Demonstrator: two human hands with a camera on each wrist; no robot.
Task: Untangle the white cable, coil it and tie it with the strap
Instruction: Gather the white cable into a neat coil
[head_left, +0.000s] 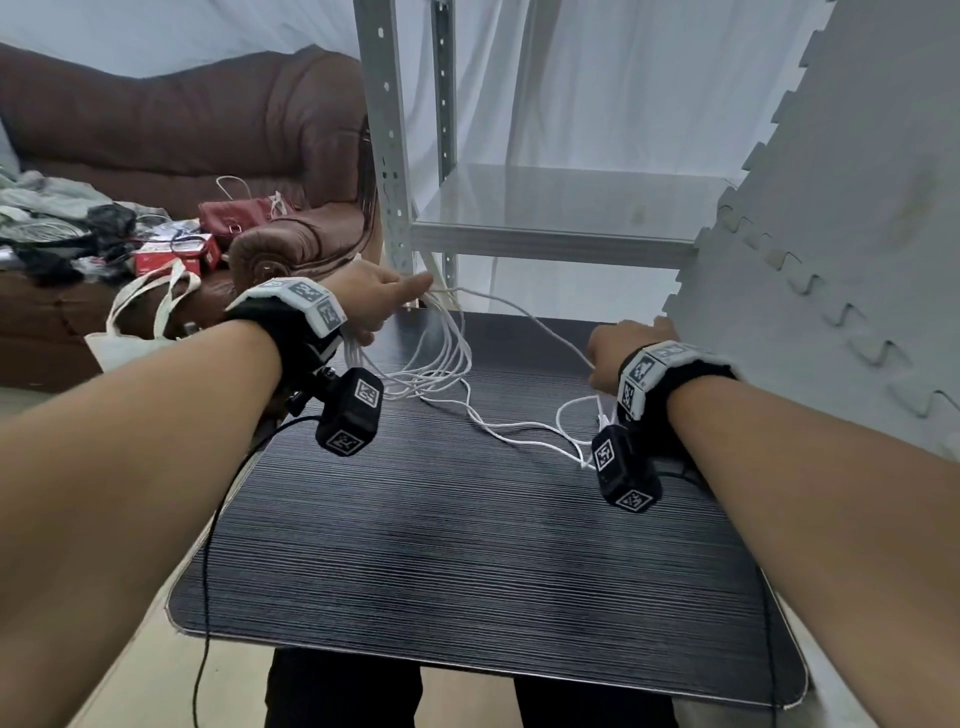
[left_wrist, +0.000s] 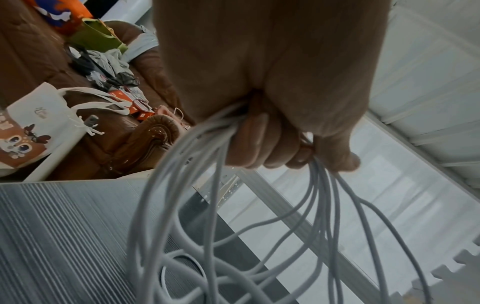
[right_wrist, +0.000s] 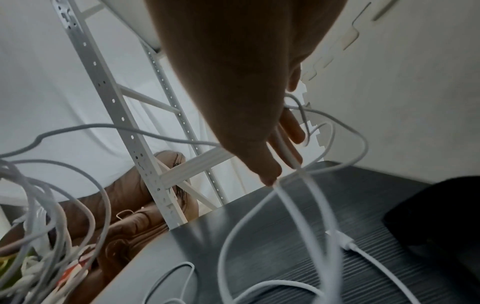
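Observation:
The white cable (head_left: 441, 364) hangs in several loose loops from my left hand (head_left: 400, 306), raised over the far left of the dark ribbed table (head_left: 467, 545). In the left wrist view the fingers of this left hand (left_wrist: 272, 148) curl round a bunch of the cable's (left_wrist: 153, 185) strands. One strand runs across to my right hand (head_left: 602, 364) at the table's far right. There my right hand (right_wrist: 283, 162) pinches the cable (right_wrist: 103, 125) between thumb and fingers. More slack cable and a white connector (right_wrist: 340, 240) lie on the table below. I see no strap.
A grey metal shelf rack (head_left: 545, 223) stands just behind the table. Grey foam mat panels (head_left: 831, 208) rise along the right side. A brown sofa (head_left: 182, 130) with clutter and a white tote bag (head_left: 150, 317) are on the left. A dark object (right_wrist: 428, 205) sits by my right wrist.

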